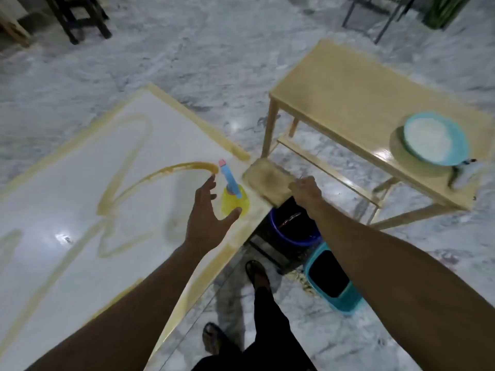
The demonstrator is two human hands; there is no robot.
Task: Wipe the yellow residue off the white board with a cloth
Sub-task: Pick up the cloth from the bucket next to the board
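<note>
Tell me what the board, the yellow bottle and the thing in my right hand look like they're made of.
The white board: a smooth, glossy sheet, perhaps laminate or stone, since it mirrors a ceiling light; its edging looks like pale wood. The yellow bottle: translucent plastic, light passing through it, with an opaque blue spout. The cloth in your right hand: looks like soft, matte, stained fabric; blur leaves it uncertain.

Both forearms are bare from the near edge of the view out to the wrists, with no sleeves showing. Neither the left hand nor the right hand wears a glove, and neither wrist carries a watch or band; any rings are too blurred to tell. Lower down, black trousers cover the legs. Each foot wears a dark open sandal with straps across the top, the toes left uncovered.
</note>
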